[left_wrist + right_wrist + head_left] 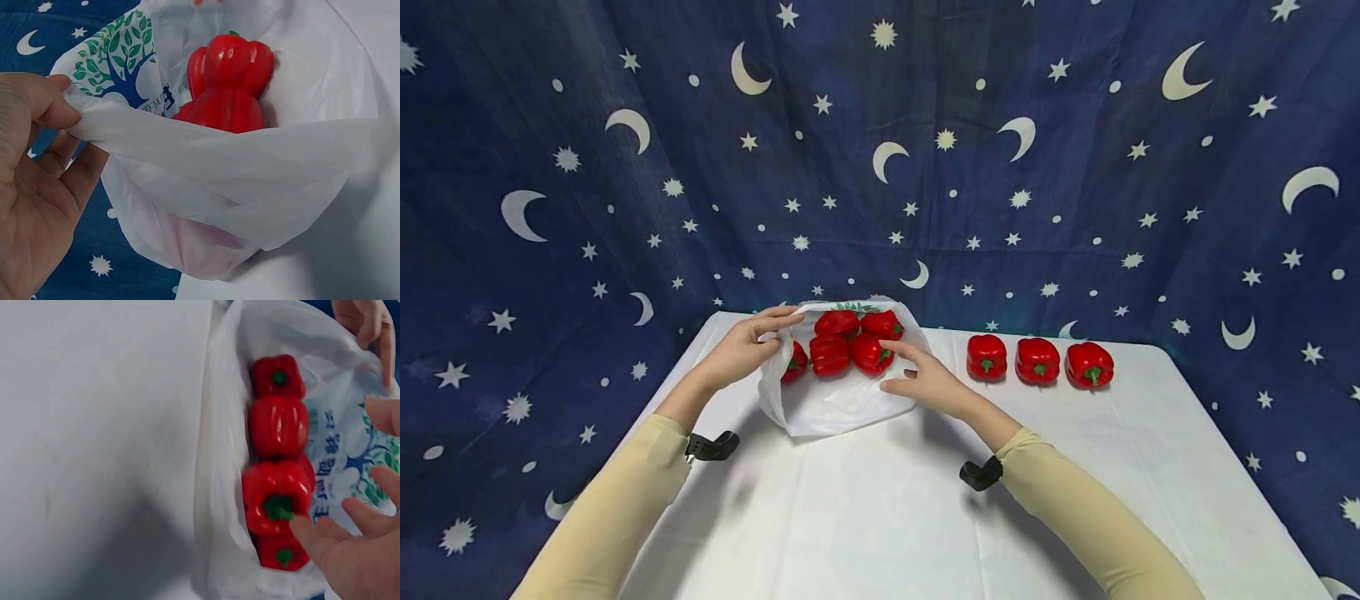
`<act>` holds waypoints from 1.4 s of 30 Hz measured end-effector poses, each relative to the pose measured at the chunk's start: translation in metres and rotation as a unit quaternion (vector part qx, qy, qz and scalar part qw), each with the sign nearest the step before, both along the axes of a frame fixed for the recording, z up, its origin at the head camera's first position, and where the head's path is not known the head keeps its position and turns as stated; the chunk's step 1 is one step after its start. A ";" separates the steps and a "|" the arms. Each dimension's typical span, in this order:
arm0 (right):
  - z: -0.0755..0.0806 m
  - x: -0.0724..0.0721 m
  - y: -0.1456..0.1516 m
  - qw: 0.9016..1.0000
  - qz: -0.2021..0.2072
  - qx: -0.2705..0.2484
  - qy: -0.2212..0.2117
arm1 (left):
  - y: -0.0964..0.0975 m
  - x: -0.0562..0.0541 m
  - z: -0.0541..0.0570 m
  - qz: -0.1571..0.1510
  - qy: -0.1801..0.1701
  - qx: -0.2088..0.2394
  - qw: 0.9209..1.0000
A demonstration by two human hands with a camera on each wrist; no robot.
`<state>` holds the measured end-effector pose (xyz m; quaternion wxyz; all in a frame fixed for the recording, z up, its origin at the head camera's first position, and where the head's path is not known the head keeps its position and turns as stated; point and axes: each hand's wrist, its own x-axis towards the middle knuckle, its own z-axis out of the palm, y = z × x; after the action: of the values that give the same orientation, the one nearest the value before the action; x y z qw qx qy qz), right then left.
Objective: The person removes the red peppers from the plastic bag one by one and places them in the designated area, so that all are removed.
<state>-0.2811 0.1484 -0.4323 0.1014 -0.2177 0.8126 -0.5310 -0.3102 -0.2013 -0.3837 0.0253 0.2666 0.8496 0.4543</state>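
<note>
A white plastic bag (827, 415) with a green and blue tree print lies with its mouth spread toward me, and several red bell peppers (831, 356) rest inside. At its left rim, my left hand (741, 350) pinches the plastic between thumb and fingers, clearest in the left wrist view. My right hand (931, 382) is at the right part of the mouth, fingers spread and holding nothing. One of its fingertips overlaps a bell pepper (277, 490) beside the green stem in the right wrist view. The bag's front fold hides the lower peppers in the left wrist view.
Three more red bell peppers (1037, 361) stand in a row on the white-covered table (865, 517), right of the bag. A dark blue curtain (850, 167) with moons and stars hangs behind the table's back edge.
</note>
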 end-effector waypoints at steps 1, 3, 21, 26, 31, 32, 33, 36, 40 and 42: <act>-0.003 -0.002 -0.005 1.000 -0.006 0.003 0.007 | 0.000 0.000 0.000 0.000 0.001 0.001 1.000; -0.008 -0.005 -0.015 0.999 -0.022 0.010 0.023 | 0.001 0.000 0.000 -0.001 0.000 0.001 1.000; -0.044 -0.042 -0.049 0.976 -0.203 0.046 0.059 | 0.014 0.008 0.008 -0.008 -0.016 0.013 1.000; -0.047 -0.046 -0.052 0.972 -0.222 0.060 0.050 | 0.014 0.007 0.007 -0.002 -0.018 0.009 1.000; -0.051 -0.050 -0.054 0.969 -0.234 0.069 0.041 | 0.008 0.001 -0.002 -0.006 -0.010 0.018 1.000; -0.051 -0.050 -0.055 0.968 -0.236 0.070 0.041 | 0.007 0.000 -0.003 -0.007 -0.007 0.020 1.000; -0.051 -0.051 -0.055 0.968 -0.237 0.070 0.041 | 0.006 0.000 -0.003 -0.009 -0.006 0.024 1.000; -0.051 -0.051 -0.056 0.968 -0.237 0.073 0.048 | 0.004 -0.001 -0.004 -0.013 -0.003 0.027 1.000; -0.050 -0.051 -0.056 0.968 -0.232 0.076 0.057 | 0.004 -0.001 -0.002 -0.015 -0.001 0.026 1.000; -0.049 -0.050 -0.057 0.968 -0.229 0.080 0.059 | 0.003 0.000 -0.001 -0.014 -0.001 0.024 1.000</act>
<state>-0.3308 0.0917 -0.4815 -0.0535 -0.0482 0.8853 -0.4593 -0.3106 -0.1981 -0.3845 0.0261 0.2789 0.8346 0.4743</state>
